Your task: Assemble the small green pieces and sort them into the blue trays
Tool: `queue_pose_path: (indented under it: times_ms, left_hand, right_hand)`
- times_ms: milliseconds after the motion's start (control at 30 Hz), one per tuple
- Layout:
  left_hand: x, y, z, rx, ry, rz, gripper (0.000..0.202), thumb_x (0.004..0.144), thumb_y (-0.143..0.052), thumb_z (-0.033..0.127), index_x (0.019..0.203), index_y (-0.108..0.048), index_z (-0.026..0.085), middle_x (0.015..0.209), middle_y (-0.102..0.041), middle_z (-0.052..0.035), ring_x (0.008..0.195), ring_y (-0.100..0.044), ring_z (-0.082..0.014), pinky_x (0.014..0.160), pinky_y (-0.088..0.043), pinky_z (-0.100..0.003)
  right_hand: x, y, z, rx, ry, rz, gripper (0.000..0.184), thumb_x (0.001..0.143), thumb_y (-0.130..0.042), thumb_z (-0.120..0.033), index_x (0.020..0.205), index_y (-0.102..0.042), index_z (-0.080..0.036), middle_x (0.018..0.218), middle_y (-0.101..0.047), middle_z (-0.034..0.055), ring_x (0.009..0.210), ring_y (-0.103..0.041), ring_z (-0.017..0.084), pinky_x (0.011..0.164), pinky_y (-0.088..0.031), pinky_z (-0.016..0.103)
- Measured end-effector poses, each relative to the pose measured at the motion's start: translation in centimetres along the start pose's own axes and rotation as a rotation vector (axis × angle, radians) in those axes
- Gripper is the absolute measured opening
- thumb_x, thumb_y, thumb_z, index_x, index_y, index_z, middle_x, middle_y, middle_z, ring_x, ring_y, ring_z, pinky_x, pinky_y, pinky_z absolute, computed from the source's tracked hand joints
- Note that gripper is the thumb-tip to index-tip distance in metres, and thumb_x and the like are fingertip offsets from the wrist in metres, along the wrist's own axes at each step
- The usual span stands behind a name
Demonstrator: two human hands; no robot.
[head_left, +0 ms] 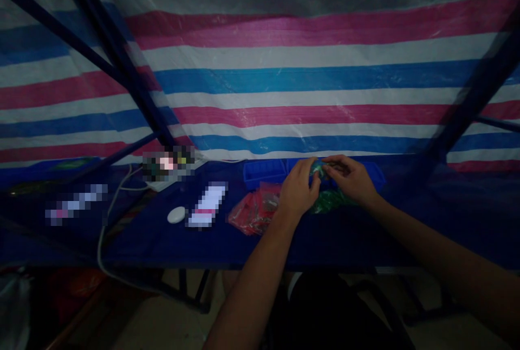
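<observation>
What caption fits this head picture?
Left hand and right hand hold a small greenish item near red bags and a blue tray.

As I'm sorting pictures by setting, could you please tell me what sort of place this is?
Probably a makeshift stall or workspace: striped sheeting hangs behind a blue table, with slanting dark poles at either side.

Striped tarp behind the far edge of the tabletop, part-pixelated white strip by the far-left corner, white cable drooping past the left edge — plus a white oval thing and bright pixelated rectangle nearby.
</observation>
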State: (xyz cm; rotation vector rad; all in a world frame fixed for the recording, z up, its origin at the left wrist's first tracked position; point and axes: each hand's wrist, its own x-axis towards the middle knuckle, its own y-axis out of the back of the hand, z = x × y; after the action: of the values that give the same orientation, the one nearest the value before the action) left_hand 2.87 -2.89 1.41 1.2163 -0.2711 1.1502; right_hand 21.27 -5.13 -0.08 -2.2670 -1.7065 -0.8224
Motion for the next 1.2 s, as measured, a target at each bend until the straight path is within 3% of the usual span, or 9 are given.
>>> queue_pose_path:
  times_ms: [233,400,533,700,867,967,1067,1133,1200]
  left_hand:
    - [-0.3,0.3,0.2,0.007,0.05,-0.013,0.047,0.103,-0.043,0.024,0.15,-0.036,0.022,0.145,-0.056,-0.0122,0.131,-0.058,-0.0251,0.111,-0.05,-0.045]
    - [-0.3,-0.4,-0.2,0.016,0.004,0.011,0.035,0.102,-0.045,0.021,0.136,-0.051,0.017,0.135,-0.062,-0.013,0.128,-0.059,-0.0244,0.112,-0.05,-0.044]
    - [-0.4,-0.7,-0.2,0.057,-0.089,0.054,0.031,0.1,-0.053,0.027,0.129,-0.059,0.019,0.143,-0.055,-0.013,0.136,-0.052,-0.0263,0.118,-0.045,-0.048]
    - [-0.3,-0.6,-0.2,0.025,-0.125,0.016,0.047,0.091,-0.07,0.037,0.134,-0.058,0.02,0.149,-0.05,-0.0125,0.14,-0.048,-0.0278,0.119,-0.043,-0.047]
    - [0.0,-1.1,-0.8,-0.133,-0.021,0.017,0.028,0.097,-0.061,0.03,0.121,-0.068,0.017,0.126,-0.065,-0.0125,0.118,-0.064,-0.0237,0.106,-0.053,-0.04]
    - [0.3,-1.3,-1.5,-0.252,0.066,0.078,0.021,0.098,-0.06,0.031,0.11,-0.073,0.017,0.116,-0.071,-0.0109,0.108,-0.067,-0.0224,0.097,-0.055,-0.037]
    - [0.3,-1.5,-2.1,-0.377,0.218,0.102,0.025,0.098,-0.061,0.037,0.105,-0.074,0.018,0.105,-0.075,-0.0089,0.096,-0.069,-0.0214,0.089,-0.055,-0.034]
    - [0.3,-1.7,-2.6,-0.507,0.306,0.064,0.027,0.097,-0.061,0.04,0.105,-0.073,0.017,0.096,-0.076,-0.0073,0.086,-0.07,-0.0196,0.082,-0.055,-0.031]
    - [0.3,-2.0,-3.0,-0.647,0.345,0.038,0.026,0.095,-0.064,0.038,0.109,-0.07,0.017,0.095,-0.076,-0.0073,0.082,-0.07,-0.0181,0.078,-0.055,-0.029]
  right_hand:
    - [-0.3,-0.5,-0.1,0.016,-0.005,0.036,0.043,0.086,-0.073,-0.051,0.119,-0.066,-0.024,0.098,-0.072,0.0065,0.07,-0.071,0.021,0.067,-0.064,0.039]
    - [-0.5,-0.4,-1.0,-0.016,0.032,0.08,0.045,0.086,-0.073,-0.049,0.122,-0.064,-0.024,0.105,-0.069,0.0075,0.069,-0.072,0.02,0.06,-0.064,0.037]
    - [-0.5,-0.1,-1.0,-0.011,0.066,0.102,0.046,0.084,-0.077,-0.046,0.122,-0.064,-0.024,0.106,-0.069,0.0082,0.086,-0.073,0.024,0.071,-0.066,0.039]
    - [-0.2,0.4,-0.6,0.061,0.049,0.063,0.043,0.079,-0.083,-0.045,0.113,-0.068,-0.024,0.104,-0.073,0.0075,0.094,-0.073,0.025,0.087,-0.063,0.043]
    - [-0.1,0.3,-1.0,0.188,-0.025,-0.054,0.033,0.088,-0.073,-0.051,0.109,-0.071,-0.026,0.101,-0.076,0.0067,0.088,-0.075,0.024,0.09,-0.062,0.045]
    - [0.0,0.4,-0.9,0.1,0.02,0.04,0.033,0.087,-0.073,-0.052,0.108,-0.071,-0.026,0.1,-0.076,0.0068,0.082,-0.074,0.024,0.085,-0.063,0.045]
    - [0.1,0.6,-0.8,-0.018,0.084,0.145,0.039,0.084,-0.076,-0.049,0.115,-0.07,-0.026,0.111,-0.073,0.0087,0.095,-0.072,0.027,0.087,-0.062,0.045]
    - [0.1,0.6,-0.6,-0.003,0.071,0.125,0.045,0.081,-0.079,-0.046,0.119,-0.068,-0.026,0.117,-0.072,0.0093,0.103,-0.071,0.028,0.089,-0.062,0.045]
    - [0.2,0.6,-0.4,0.088,0.001,0.033,0.048,0.079,-0.082,-0.046,0.121,-0.068,-0.027,0.115,-0.073,0.0084,0.097,-0.072,0.026,0.085,-0.063,0.044]
